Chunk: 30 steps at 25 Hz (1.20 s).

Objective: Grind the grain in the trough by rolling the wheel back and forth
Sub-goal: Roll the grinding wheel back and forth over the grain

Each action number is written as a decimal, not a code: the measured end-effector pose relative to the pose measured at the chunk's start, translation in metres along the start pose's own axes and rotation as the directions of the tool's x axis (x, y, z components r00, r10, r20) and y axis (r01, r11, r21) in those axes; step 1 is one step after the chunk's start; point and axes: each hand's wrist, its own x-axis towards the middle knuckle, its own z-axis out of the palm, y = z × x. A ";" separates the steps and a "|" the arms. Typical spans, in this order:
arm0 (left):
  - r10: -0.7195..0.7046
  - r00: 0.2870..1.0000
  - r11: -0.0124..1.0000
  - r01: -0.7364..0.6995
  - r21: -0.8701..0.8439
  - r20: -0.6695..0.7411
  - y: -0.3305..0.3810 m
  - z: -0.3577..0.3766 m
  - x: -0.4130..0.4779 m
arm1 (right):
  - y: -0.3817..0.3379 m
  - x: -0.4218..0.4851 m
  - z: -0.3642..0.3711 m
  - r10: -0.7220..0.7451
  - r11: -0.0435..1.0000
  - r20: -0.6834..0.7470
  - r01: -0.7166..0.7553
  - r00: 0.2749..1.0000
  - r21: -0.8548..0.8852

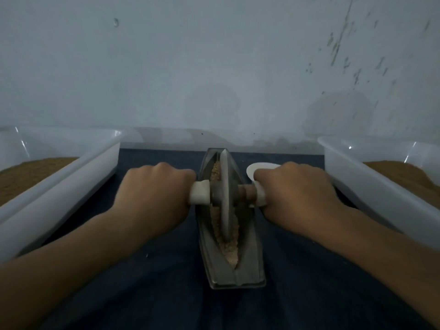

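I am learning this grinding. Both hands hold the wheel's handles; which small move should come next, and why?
Probably roll the wheel toward yourself: it sits in the far half of the trough, and grain lies exposed at the near end.

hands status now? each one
Left hand: closed, gripping the wheel's left handle.
Right hand: closed, gripping its right handle.

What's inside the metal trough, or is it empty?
Not empty. Pale, crumbly grain lies along the groove of the trough, heaped beside the wheel standing in it.
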 end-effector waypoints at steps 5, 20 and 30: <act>-0.087 0.993 0.996 0.085 0.028 0.078 0.004 0.012 0.023 | -0.005 0.028 0.018 0.073 0.997 0.162 -0.074 0.984 -0.002; -0.233 0.956 0.967 0.248 -0.064 0.176 0.005 0.032 0.041 | -0.010 0.061 0.016 0.120 0.993 0.284 -0.114 0.951 -0.038; 0.021 0.999 1.000 -0.021 0.019 -0.039 -0.003 0.019 0.014 | 0.007 -0.002 0.015 -0.010 0.999 0.054 0.007 0.999 0.049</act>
